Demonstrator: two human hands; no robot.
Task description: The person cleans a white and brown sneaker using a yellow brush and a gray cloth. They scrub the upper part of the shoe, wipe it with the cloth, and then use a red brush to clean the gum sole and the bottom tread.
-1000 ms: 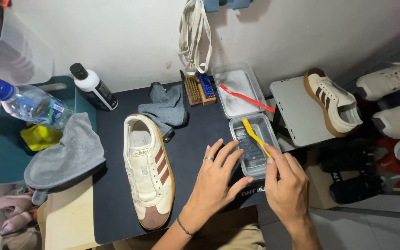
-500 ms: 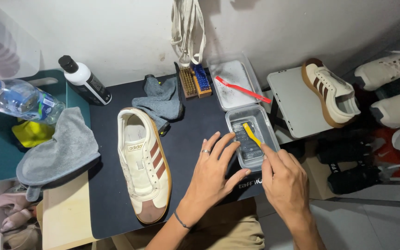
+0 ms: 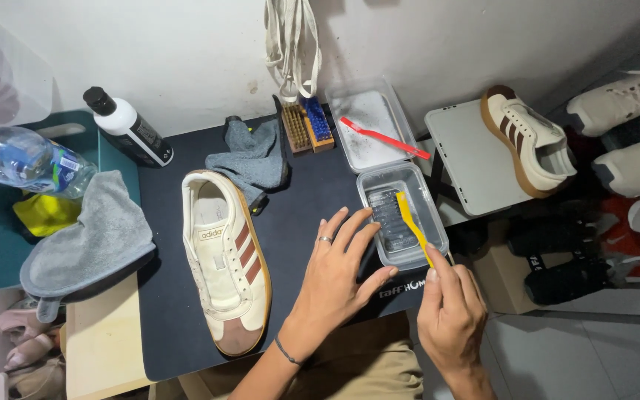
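With the right hand [image 3: 450,315] pinching a yellow toothbrush [image 3: 412,226] dipped in the clear tub [image 3: 401,218], the left hand [image 3: 335,274] flat and empty beside it, the sneaker [image 3: 225,255] looks yet unscrubbed.

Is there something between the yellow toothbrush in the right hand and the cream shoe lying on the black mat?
Yes. The left hand lies flat on the black mat, directly between the yellow toothbrush, whose head sits in the clear container, and the cream shoe. The right hand holds the brush handle.
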